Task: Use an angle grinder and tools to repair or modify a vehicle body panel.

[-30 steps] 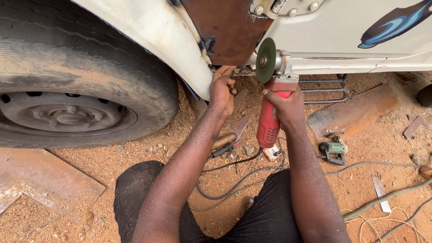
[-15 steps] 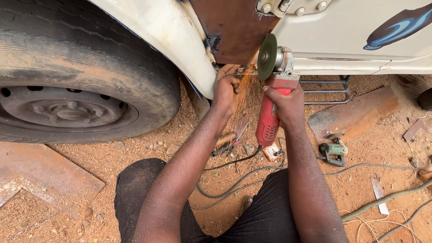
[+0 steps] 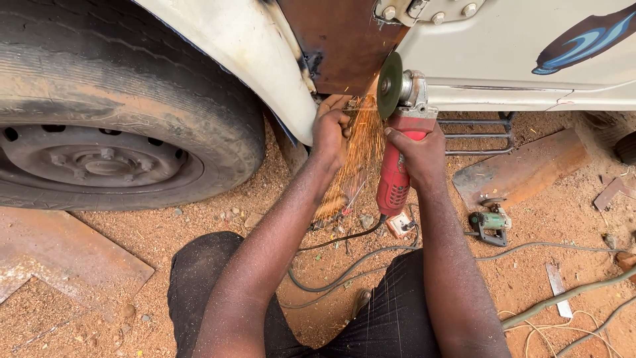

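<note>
My right hand [image 3: 419, 154] grips the body of a red angle grinder [image 3: 396, 174]. Its dark disc [image 3: 389, 86] touches the lower edge of a rusty brown metal patch [image 3: 341, 40] on a white vehicle body [image 3: 503, 46]. Orange sparks [image 3: 354, 159] stream down from the disc. My left hand [image 3: 331, 129] is closed around the grinder's side handle next to the disc, just below the wheel arch edge.
A large worn tyre [image 3: 126, 126] on a dark rim fills the left. Rusty metal sheets [image 3: 59, 255] [image 3: 523, 172] lie on sandy ground. A small green power tool [image 3: 491, 224], a white plug box [image 3: 401, 224] and several cables [image 3: 530, 248] lie at right.
The sparks have grown from none to a thick orange stream below the disc. The hands and the grinder stay at the same spot on the panel edge.
</note>
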